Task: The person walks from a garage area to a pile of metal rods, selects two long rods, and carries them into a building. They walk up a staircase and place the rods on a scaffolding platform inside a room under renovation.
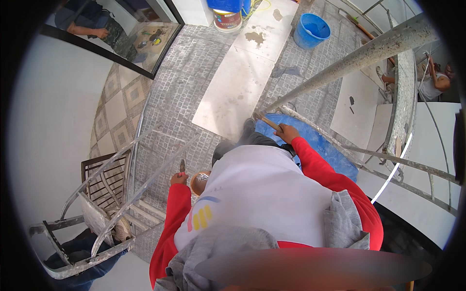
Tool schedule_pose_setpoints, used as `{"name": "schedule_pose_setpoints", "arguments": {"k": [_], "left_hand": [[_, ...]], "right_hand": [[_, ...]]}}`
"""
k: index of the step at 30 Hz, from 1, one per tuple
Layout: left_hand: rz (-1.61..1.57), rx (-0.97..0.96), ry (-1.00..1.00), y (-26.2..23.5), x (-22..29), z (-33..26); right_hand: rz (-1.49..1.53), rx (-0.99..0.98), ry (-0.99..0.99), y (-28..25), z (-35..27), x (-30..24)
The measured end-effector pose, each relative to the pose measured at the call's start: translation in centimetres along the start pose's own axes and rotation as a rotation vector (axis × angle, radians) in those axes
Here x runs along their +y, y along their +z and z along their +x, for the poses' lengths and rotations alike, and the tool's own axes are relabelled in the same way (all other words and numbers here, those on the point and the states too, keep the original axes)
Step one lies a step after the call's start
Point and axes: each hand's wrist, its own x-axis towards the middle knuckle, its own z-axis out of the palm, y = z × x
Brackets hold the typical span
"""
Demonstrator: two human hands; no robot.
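Observation:
My right hand is wrapped round the wooden handle of a hammer. The hammer's head points forward and left, over the edge of a blue sheet. Low on the left, my left hand is closed on a short dark chisel-like tool, which sticks up out of the fist. Beside that hand is a round orange-brown thing, partly hidden by my shirt; its kind I cannot make out.
Metal scaffold frames stand at left, and a thick pole slants across the right. Pale boards cover part of the paving. A blue bucket stands ahead. Two other people show at far right and upper left.

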Motion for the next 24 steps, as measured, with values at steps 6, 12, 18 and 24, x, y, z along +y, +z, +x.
{"name": "schedule_pose_setpoints", "arguments": {"k": [6, 12, 18, 24], "left_hand": [[0.015, -0.180, -0.213, 0.5, 7.6, 4.7], [0.171, -0.308, -0.070, 0.7, 19.8, 14.6], [0.256, -0.416, 0.097, -2.9, 40.7, 37.1], [0.147, -0.367, 0.344, 0.4, 70.5, 50.5]], "right_hand": [[-0.020, -0.135, -0.111, -7.3, 12.9, -4.1], [0.094, -0.162, 0.076, -12.3, 21.8, -6.8], [0.148, -0.132, 0.441, -18.3, 28.8, -5.9], [0.418, 0.282, 0.727, -23.1, 30.0, -1.7]]}}
